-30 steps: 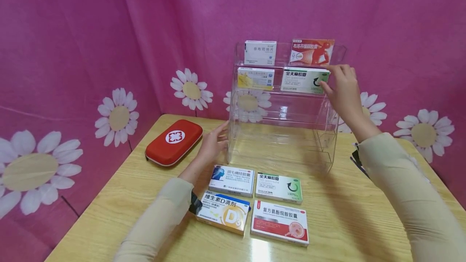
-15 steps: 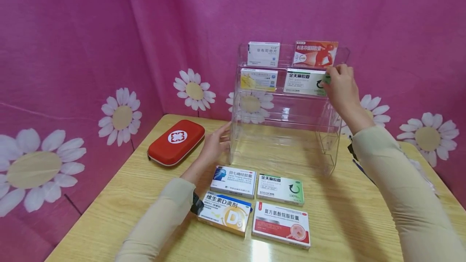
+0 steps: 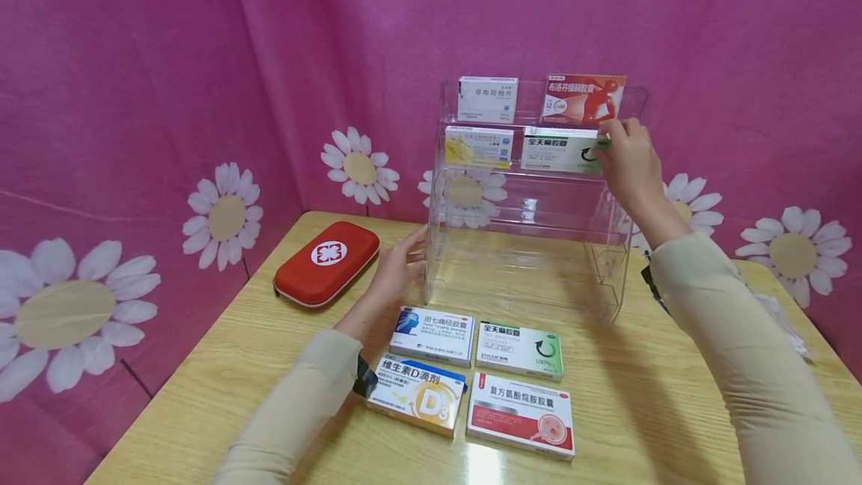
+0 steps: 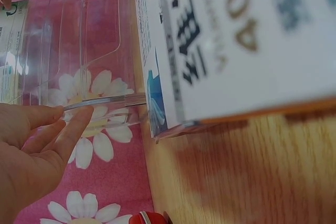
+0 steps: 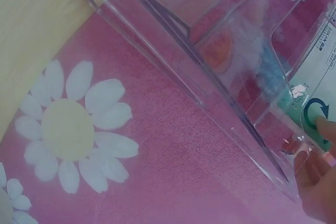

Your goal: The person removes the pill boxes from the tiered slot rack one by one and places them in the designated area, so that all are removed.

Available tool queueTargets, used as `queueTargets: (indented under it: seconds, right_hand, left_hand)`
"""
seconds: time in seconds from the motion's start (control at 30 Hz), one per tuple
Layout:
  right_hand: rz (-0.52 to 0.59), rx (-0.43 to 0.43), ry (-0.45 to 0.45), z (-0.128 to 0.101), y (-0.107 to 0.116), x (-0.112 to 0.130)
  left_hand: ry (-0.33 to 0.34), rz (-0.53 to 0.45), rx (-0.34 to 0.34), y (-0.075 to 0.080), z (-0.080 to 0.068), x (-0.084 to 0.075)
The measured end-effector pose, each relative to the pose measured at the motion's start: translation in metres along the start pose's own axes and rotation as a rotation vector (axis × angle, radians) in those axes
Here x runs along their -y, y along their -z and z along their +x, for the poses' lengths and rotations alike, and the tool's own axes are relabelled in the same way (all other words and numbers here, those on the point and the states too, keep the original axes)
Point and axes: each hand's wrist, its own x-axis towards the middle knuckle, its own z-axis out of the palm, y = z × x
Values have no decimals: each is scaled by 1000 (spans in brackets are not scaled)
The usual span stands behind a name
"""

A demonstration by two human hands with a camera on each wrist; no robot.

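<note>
A clear acrylic tiered display rack point(image 3: 532, 204) stands on the table. My right hand point(image 3: 629, 163) pinches the right end of a green-and-white medicine box point(image 3: 555, 150) on the rack's second tier, covering that end in the head view. The right wrist view shows the thumb against the box's printed front, beside the curved arrow. Low at the rack's left side, my left hand point(image 3: 399, 268) holds the panel edge between thumb and fingers, as the left wrist view shows. Beside the green box sits a yellow-and-white box point(image 3: 479, 148); a white box point(image 3: 488, 99) and a red box point(image 3: 584, 99) stand on the top tier.
In front of the rack lie several medicine boxes: a blue-and-white one point(image 3: 432, 337), a second green one point(image 3: 519, 351), an orange vitamin D box point(image 3: 417, 397) and a red-and-white one point(image 3: 521, 416). A red zippered case point(image 3: 326, 264) lies left. Pink curtain point(image 3: 350, 36) surrounds the table.
My right fingers have closed in on the green box's right end, and the box has shifted slightly left along its tier. My left hand stays at the rack's side. The head view moved slightly.
</note>
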Motion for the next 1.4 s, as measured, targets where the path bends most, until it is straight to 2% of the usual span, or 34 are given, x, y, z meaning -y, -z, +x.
queueTargets:
  seconds: [0.23,0.53,0.8,1.0,1.07,1.23,1.4]
  right_hand:
    - [64,-63,50,-1,1,5]
    - [172,-226,127,-1,7,10]
    - [227,-333,125,-11,22,13]
    - [271,-355,116,-32,32,11]
    - [287,-348,127,-41,35,7]
    - [344,-314,150,-66,40,0]
    - [388,-272,138,-94,47,-3]
  left_hand:
    - [1,-6,-7,-1,-1,-1]
    - [17,-2,1,-2,0,-1]
    - [26,-1,13,-2,1,-3]
    - [29,-4,14,0,1,-3]
    - [10,-7,6,0,1,-3]
    - [-38,4,-8,-1,1,-1]
    - [-23,18,-3,-1,1,0]
